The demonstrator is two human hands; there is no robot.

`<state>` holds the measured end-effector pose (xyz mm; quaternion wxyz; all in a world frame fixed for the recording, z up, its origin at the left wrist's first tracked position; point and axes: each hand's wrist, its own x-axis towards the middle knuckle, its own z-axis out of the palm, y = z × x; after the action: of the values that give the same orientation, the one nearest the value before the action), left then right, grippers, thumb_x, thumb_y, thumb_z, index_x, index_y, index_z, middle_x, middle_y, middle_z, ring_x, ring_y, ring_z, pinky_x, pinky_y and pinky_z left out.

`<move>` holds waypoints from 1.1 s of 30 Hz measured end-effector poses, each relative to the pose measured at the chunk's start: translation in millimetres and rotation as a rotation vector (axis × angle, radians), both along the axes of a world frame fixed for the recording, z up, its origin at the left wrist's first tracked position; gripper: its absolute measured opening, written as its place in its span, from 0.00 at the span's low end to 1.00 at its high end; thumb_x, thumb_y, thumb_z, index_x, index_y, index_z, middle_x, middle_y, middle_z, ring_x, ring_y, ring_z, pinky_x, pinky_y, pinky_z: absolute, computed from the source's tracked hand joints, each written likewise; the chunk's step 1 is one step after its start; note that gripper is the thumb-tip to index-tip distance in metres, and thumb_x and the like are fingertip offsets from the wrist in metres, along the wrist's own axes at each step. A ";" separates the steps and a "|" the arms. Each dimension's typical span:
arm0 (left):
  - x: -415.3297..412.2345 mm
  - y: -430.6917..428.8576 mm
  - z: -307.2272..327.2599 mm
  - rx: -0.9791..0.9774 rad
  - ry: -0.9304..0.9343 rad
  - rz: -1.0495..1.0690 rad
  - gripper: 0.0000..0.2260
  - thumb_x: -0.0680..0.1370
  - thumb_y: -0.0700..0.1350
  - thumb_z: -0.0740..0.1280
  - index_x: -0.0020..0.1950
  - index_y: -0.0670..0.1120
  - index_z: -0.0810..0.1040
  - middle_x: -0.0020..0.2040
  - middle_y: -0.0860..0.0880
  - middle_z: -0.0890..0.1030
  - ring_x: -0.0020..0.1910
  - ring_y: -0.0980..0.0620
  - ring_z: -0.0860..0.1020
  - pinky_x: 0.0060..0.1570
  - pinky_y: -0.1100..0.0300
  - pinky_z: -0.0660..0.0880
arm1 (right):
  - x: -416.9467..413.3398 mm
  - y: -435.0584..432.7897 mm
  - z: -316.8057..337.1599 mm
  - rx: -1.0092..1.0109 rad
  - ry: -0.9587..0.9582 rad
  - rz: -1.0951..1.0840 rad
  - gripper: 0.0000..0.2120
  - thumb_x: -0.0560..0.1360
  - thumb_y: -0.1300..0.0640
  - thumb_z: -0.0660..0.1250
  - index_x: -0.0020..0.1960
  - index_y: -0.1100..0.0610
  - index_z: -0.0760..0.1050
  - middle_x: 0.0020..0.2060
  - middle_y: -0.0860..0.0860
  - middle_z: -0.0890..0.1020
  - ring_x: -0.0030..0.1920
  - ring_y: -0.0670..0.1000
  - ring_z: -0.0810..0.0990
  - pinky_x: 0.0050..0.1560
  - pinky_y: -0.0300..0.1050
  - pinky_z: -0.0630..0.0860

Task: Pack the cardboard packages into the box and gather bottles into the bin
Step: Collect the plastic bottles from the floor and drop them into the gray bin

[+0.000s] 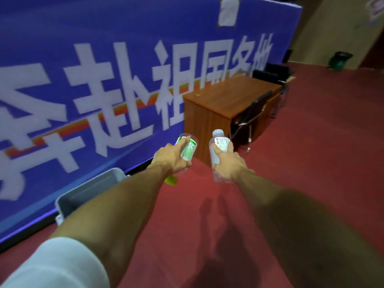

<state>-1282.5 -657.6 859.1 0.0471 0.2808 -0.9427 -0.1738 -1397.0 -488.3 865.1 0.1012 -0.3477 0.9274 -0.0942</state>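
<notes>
Left hand (172,161) clamped round a green-labelled bottle (189,149), right hand (228,164) round a white-labelled bottle (219,142), we hold both over red carpet (311,163), the grey bin (87,192) near our left forearm. Clear, light plastic, likely crushable: we judge mid-body grips safest.

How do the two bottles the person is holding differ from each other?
Label: the green-label bottle is gripped by the left hand, the white-label bottle by the right hand. Cap: the green-label bottle's is yellow-green and points down toward the person; the white-label bottle's is pale and points up and away. Both are clear plastic, each held in one hand.
</notes>
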 end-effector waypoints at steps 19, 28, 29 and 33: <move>73.9 -287.7 -41.3 0.039 -0.077 0.708 0.39 0.76 0.63 0.67 0.80 0.63 0.47 0.62 0.40 0.72 0.56 0.37 0.78 0.51 0.48 0.75 | -12.4 -402.1 -31.3 0.057 -0.078 0.730 0.39 0.75 0.46 0.70 0.79 0.38 0.52 0.78 0.51 0.47 0.66 0.62 0.68 0.63 0.53 0.69; 146.3 -423.4 -92.6 0.086 -0.169 0.726 0.43 0.78 0.56 0.68 0.79 0.64 0.37 0.60 0.41 0.71 0.53 0.39 0.79 0.51 0.47 0.78 | 57.0 -552.4 -98.4 0.089 -0.134 0.817 0.40 0.76 0.46 0.69 0.79 0.37 0.49 0.79 0.50 0.43 0.69 0.60 0.64 0.65 0.55 0.68; 152.7 -440.9 -97.9 0.100 -0.183 0.713 0.43 0.78 0.56 0.68 0.79 0.63 0.37 0.60 0.41 0.71 0.53 0.40 0.79 0.50 0.47 0.78 | 63.9 -567.4 -103.5 0.089 -0.149 0.801 0.39 0.77 0.46 0.69 0.80 0.37 0.49 0.79 0.50 0.43 0.70 0.60 0.63 0.65 0.55 0.68; 165.2 -498.0 -113.3 0.130 -0.196 0.684 0.46 0.77 0.55 0.70 0.79 0.61 0.36 0.63 0.41 0.72 0.54 0.41 0.78 0.49 0.49 0.78 | 83.8 -618.8 -117.8 0.057 -0.163 0.782 0.40 0.76 0.45 0.70 0.80 0.39 0.49 0.78 0.50 0.45 0.70 0.60 0.64 0.64 0.56 0.69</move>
<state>-1117.3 -1155.6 745.8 -0.0059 0.5975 -0.7814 -0.1797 -1313.2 -1107.1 747.3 0.2122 -0.6628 0.7163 -0.0500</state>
